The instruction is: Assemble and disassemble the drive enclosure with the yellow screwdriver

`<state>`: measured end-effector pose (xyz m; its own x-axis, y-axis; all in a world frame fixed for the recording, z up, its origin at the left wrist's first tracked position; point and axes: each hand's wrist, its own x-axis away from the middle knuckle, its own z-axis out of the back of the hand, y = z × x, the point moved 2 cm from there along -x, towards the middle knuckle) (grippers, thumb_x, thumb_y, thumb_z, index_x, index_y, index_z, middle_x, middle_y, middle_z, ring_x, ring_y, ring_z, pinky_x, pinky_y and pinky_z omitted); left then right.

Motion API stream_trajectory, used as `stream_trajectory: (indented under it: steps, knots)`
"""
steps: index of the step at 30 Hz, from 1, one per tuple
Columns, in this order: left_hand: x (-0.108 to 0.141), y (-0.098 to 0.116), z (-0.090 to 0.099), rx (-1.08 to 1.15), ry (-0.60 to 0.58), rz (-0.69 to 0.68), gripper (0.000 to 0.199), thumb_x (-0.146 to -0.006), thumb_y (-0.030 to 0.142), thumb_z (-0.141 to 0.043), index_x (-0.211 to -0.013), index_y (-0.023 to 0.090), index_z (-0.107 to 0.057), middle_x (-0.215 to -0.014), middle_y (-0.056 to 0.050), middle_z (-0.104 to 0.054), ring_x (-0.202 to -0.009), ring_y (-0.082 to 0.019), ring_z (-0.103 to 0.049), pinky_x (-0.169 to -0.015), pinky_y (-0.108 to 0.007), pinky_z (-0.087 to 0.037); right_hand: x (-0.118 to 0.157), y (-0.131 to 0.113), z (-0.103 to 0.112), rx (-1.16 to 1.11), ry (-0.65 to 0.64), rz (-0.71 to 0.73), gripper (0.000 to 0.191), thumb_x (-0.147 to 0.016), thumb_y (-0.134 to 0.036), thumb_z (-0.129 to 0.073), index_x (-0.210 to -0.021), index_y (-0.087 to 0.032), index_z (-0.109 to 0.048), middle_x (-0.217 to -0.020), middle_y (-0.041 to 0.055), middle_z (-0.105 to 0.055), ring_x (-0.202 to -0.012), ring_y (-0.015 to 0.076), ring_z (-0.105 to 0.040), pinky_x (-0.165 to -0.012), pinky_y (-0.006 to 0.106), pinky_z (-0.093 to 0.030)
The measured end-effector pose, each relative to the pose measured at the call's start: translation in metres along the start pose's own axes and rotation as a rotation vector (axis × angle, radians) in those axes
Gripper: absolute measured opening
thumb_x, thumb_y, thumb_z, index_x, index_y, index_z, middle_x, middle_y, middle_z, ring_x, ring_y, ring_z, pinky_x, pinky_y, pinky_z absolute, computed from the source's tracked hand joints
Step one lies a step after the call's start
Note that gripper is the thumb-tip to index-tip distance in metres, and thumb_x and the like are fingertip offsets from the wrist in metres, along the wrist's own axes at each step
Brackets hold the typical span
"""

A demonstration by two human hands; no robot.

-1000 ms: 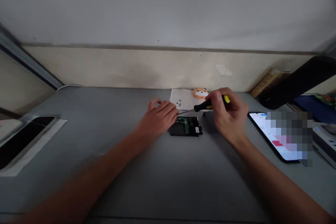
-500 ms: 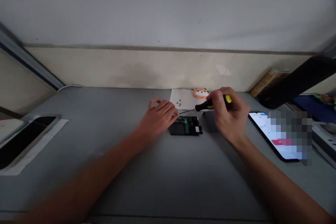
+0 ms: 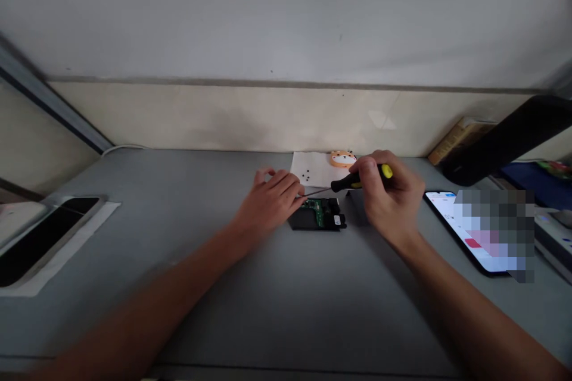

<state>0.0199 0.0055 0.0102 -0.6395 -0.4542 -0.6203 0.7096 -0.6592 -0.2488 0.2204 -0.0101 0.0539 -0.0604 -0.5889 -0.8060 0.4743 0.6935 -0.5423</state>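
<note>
A small black device with a green circuit board (image 3: 320, 213) lies on the grey table. My left hand (image 3: 272, 199) rests at its left edge, fingers bent together over the corner; what they grip, if anything, is hidden. My right hand (image 3: 388, 196) is closed around a black and yellow screwdriver (image 3: 348, 182), whose thin shaft points left to the fingertips of my left hand. Behind the device, several tiny dark screws (image 3: 306, 175) lie on a white sheet (image 3: 319, 177). A dark flat piece (image 3: 358, 207) is partly hidden beside my right hand.
An orange and white animal-faced item (image 3: 343, 159) sits on the sheet. To the right are a lit phone (image 3: 465, 232), a black cylinder (image 3: 504, 140) and a brown box (image 3: 460, 140). Another phone-like device (image 3: 53, 238) lies at the far left.
The screwdriver has shifted slightly left and its shaft now reaches the fingertips of my left hand. The rest of the view has moved only slightly.
</note>
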Motion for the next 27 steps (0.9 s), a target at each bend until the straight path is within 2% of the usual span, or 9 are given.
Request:
stream_trajectory:
  steps: [4,8,12,17,20,23,27]
  knots:
    - [0.000,0.001,0.001,0.009,-0.018,-0.002,0.030,-0.110,0.024,-0.045,-0.088,0.018,-0.065,-0.090,-0.002,-0.073,-0.088,-0.019,-0.065,-0.093,-0.038,-0.034,-0.001,0.000,0.000,-0.017,-0.019,0.004,0.028,-0.101,-0.035,-0.058,-0.077,-0.022,-0.063,-0.071,-0.0021,-0.068,-0.064,0.0105,-0.061,-0.060,0.026,-0.049]
    - [0.001,0.000,-0.001,0.040,-0.033,0.008,0.031,-0.110,0.024,-0.045,-0.089,0.018,-0.066,-0.090,-0.002,-0.073,-0.090,-0.019,-0.065,-0.094,-0.039,-0.034,-0.002,0.000,-0.001,-0.040,-0.042,-0.050,0.021,-0.098,-0.039,-0.062,-0.084,-0.023,-0.065,-0.074,-0.0026,-0.067,-0.063,0.0103,-0.059,-0.058,0.025,-0.048]
    - [0.003,-0.001,-0.003,0.116,-0.035,0.072,0.030,-0.110,0.027,-0.044,-0.093,0.019,-0.067,-0.095,-0.003,-0.073,-0.089,-0.019,-0.065,-0.096,-0.039,-0.033,-0.003,-0.001,-0.001,-0.061,0.008,-0.116,0.021,-0.094,-0.044,-0.067,-0.087,-0.023,-0.067,-0.079,-0.0009,-0.068,-0.066,0.0118,-0.059,-0.056,0.027,-0.048]
    - [0.004,-0.003,-0.005,0.237,-0.090,0.169,0.021,-0.107,0.029,-0.051,-0.096,0.021,-0.067,-0.099,-0.003,-0.075,-0.093,-0.020,-0.066,-0.099,-0.040,-0.034,-0.004,0.000,-0.002,-0.045,0.005,-0.160,0.022,-0.093,-0.045,-0.067,-0.090,-0.024,-0.070,-0.084,0.0015,-0.071,-0.069,0.0135,-0.063,-0.057,0.028,-0.050]
    - [0.006,-0.008,-0.009,0.325,-0.131,0.268,0.022,-0.106,0.038,-0.053,-0.110,0.022,-0.067,-0.109,-0.006,-0.076,-0.105,-0.024,-0.066,-0.103,-0.042,-0.036,-0.005,0.003,-0.001,-0.023,0.019,-0.163,0.022,-0.095,-0.044,-0.065,-0.089,-0.023,-0.070,-0.083,0.0015,-0.071,-0.069,0.0132,-0.063,-0.058,0.028,-0.050]
    - [0.010,-0.015,-0.016,0.368,-0.196,0.369,0.039,-0.109,0.042,-0.040,-0.135,0.021,-0.058,-0.131,-0.012,-0.070,-0.122,-0.027,-0.062,-0.107,-0.046,-0.037,-0.004,0.010,-0.002,-0.018,0.032,-0.190,0.023,-0.095,-0.044,-0.065,-0.089,-0.023,-0.071,-0.083,0.0017,-0.071,-0.068,0.0128,-0.061,-0.058,0.027,-0.049]
    - [0.015,-0.021,-0.028,0.385,-0.364,0.372,0.049,-0.111,0.037,-0.024,-0.146,0.020,-0.053,-0.149,-0.013,-0.060,-0.137,-0.027,-0.053,-0.113,-0.053,-0.035,-0.001,0.023,-0.004,-0.020,0.022,-0.248,0.025,-0.094,-0.046,-0.066,-0.090,-0.022,-0.072,-0.080,0.0007,-0.069,-0.065,0.0116,-0.058,-0.057,0.026,-0.047]
